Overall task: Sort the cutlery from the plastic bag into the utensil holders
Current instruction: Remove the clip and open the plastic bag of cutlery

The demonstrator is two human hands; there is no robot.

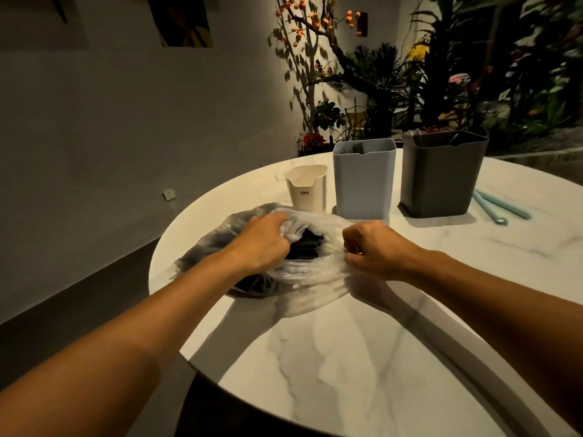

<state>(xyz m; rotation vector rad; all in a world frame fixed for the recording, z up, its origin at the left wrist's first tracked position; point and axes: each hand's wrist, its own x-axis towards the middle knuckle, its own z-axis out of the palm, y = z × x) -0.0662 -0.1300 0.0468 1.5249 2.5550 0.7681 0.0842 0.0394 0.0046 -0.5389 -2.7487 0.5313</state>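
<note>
Fists, left hand (263,239) and right hand (375,249), grip plastic bag (303,272).

One desk (362,357) carries one clear plastic bag (303,272) of dark cutlery (307,246), too bundled to count. Three utensil holders stand near its far edge: one cream (307,192), one pale blue (364,181), one dark grey (441,178). Two teal sticks (498,206) lie near the right edge. Two hands: left hand (263,239), right hand (377,250).

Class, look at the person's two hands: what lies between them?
In the head view, the plastic bag's open mouth with dark cutlery inside lies between left hand and right hand.
</note>
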